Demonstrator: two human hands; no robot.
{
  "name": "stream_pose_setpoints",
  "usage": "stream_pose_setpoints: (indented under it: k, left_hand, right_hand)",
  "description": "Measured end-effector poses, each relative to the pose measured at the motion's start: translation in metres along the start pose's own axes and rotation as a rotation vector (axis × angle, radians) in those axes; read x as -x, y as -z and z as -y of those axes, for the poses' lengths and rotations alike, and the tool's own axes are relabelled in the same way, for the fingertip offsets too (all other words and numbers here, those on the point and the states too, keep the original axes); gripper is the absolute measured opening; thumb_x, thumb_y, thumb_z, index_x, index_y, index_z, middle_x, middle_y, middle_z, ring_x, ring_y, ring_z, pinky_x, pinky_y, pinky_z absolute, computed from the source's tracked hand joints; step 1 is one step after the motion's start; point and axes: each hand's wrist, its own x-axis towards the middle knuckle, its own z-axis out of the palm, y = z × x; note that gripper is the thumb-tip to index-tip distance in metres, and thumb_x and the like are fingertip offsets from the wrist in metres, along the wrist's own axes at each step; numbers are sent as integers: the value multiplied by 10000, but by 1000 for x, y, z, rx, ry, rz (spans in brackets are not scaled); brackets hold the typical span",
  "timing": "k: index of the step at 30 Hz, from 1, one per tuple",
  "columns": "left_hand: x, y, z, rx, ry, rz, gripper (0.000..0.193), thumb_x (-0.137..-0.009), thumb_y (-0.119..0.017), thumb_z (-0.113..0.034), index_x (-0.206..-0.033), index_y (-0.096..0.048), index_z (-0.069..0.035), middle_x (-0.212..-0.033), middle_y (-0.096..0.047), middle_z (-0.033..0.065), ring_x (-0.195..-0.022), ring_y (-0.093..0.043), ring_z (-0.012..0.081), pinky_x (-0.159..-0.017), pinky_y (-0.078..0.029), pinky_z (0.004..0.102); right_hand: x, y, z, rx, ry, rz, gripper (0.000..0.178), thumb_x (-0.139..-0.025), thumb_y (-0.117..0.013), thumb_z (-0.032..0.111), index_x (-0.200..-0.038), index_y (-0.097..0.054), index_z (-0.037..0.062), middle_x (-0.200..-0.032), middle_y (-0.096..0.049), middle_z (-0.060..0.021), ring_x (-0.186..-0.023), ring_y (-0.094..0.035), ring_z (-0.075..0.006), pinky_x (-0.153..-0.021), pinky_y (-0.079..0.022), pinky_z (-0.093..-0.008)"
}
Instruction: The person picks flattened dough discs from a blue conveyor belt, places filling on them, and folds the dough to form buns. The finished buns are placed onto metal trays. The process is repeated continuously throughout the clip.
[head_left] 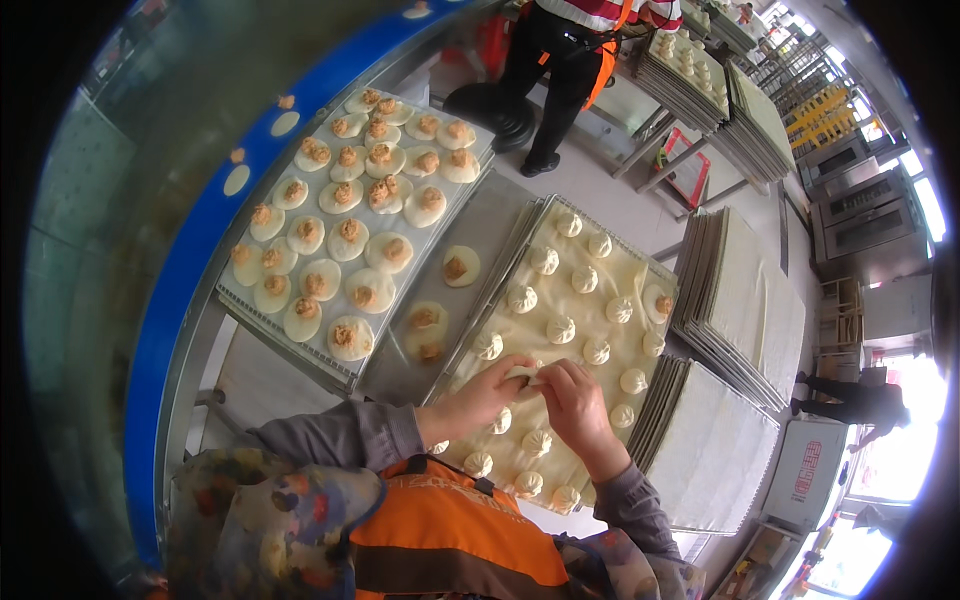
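Observation:
My left hand and my right hand meet over the cloth-lined tray. Their fingers pinch a piece of white dough between them, probably a bun; my fingers hide most of it. Rows of pleated buns sit on the tray's cloth, some partly covered by my hands. At the tray's far right corner lies an open dough round with filling. To the left, a perforated tray carries many flat dough rounds topped with brownish filling.
A steel surface with loose filled rounds lies between the trays. A blue-edged conveyor curves along the left. Stacks of cloth-covered trays stand close on the right. A person in dark trousers stands ahead.

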Motion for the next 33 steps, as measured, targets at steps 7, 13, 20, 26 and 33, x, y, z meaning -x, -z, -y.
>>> stream_pose_setpoints:
  k: [7,13,20,26,33]
  left_hand:
    - [0,3,5,-381,-359,-151,387,-958,-603,-51,-1332,-506,-50,-1191,-580,149,-1133,-560,308,-965,-449,380]
    - [-2,11,-2,136,-99,119,302,-1051,-479,-216,-1308,-513,-61,-1216,-549,104,-1124,-555,239,-895,-511,383]
    - [-2,-11,11,363,16,-70,379,-1109,-334,-358,-1294,-526,-88,-976,-548,26,-728,-542,111,-580,-491,267]
    - [-10,-8,8,321,48,-130,439,-1098,-372,-424,-1183,-605,-63,-780,-508,-19,-648,-472,56,-549,-403,220]
    - [-5,3,12,250,-11,-34,393,-1100,-379,-401,-1224,-597,-98,-822,-495,-24,-614,-444,42,-535,-411,218]
  right_hand:
    - [-6,13,13,194,149,82,166,-817,-685,0,-955,-616,61,-947,-611,-103,-876,-620,-313,-722,-496,-443]
    - [-3,3,12,-28,-102,32,168,-801,-706,9,-944,-625,43,-885,-620,-107,-819,-637,-329,-733,-519,-431]
    - [-4,2,2,-2,-26,19,145,-821,-694,22,-946,-622,32,-904,-621,-111,-833,-620,-329,-752,-506,-435]
    - [-8,9,7,231,191,20,248,-795,-737,19,-1002,-601,30,-888,-625,-98,-814,-634,-312,-730,-506,-424]
    - [-10,4,8,9,60,-24,256,-780,-765,30,-984,-610,31,-848,-628,-97,-777,-625,-315,-709,-504,-413]
